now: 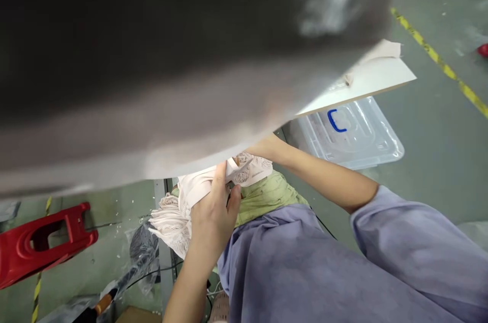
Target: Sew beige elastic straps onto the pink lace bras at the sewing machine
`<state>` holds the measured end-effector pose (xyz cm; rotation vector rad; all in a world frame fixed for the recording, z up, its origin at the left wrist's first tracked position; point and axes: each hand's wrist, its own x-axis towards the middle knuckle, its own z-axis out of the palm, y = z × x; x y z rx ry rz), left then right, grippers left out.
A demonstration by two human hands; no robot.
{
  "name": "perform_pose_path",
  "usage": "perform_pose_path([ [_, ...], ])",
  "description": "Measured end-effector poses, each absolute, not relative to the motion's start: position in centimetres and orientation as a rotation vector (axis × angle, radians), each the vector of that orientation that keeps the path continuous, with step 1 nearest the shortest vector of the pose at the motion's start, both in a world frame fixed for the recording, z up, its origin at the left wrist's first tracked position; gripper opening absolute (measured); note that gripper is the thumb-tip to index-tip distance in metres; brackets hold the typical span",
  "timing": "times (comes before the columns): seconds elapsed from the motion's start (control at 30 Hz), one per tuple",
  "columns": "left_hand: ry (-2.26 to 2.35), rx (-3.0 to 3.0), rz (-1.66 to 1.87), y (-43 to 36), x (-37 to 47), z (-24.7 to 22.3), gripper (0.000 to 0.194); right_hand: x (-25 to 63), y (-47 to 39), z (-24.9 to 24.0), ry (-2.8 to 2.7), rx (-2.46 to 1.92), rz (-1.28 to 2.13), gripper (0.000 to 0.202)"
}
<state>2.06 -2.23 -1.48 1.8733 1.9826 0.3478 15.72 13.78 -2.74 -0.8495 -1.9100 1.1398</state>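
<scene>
My left hand (215,206) is at a bundle of pale pink lace fabric (171,219), its thumb and forefinger pointing up and the fabric lying against and between its fingers. The other fingertips are hidden. Beside the thumb, a thin pointed grey shape (244,166) shows over the lace; I cannot make out what it is. My right hand (267,146) reaches in from the right, and its fingers are covered by a large blurred dark and grey shape (152,84) close to the camera. Green cloth (263,196) lies on the lap beneath the lace.
A white board (375,79) juts out on the right, above a clear plastic box lid (366,135) with a blue handle. Red plastic furniture (49,241) is at left. Plastic wrapping (143,257) and cables lie low, and yellow tape (438,59) marks the floor.
</scene>
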Motion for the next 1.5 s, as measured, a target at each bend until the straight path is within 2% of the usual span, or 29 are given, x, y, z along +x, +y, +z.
perform_pose_path([
  [0.23,1.972,1.888,0.357,-2.1,1.9,-1.7,0.064,15.8,13.9,-2.5,-1.871,-0.873,1.084,0.014],
  [0.53,1.998,1.888,0.378,-2.0,2.0,-1.5,0.065,16.1,13.9,-2.4,-1.849,-0.839,1.08,0.008],
  [0.67,2.053,1.875,0.36,-2.3,2.4,-1.9,0.069,16.0,14.6,-3.6,-1.835,-0.786,1.095,0.006],
  [0.77,2.176,1.869,0.481,-2.8,2.7,-2.5,0.076,16.2,14.7,-4.0,-1.737,-0.788,1.13,0.002],
  [0.87,2.23,1.876,0.594,-3.2,3.0,-3.2,0.089,16.7,14.5,-4.5,-1.596,-0.8,1.119,0.008],
  [0.93,2.196,1.886,0.585,-3.4,3.1,-3.4,0.092,17.2,14.1,-4.7,-1.537,-0.804,1.12,0.012],
  [1.2,2.122,1.884,0.672,-3.5,3.0,-3.2,0.09,18.7,12.7,-5.3,-1.485,-0.862,1.217,0.015],
  [1.5,2.118,1.962,0.572,-3.4,3.7,-3.3,0.09,19.4,10.4,-5.7,-1.501,-0.813,1.264,0.016],
])
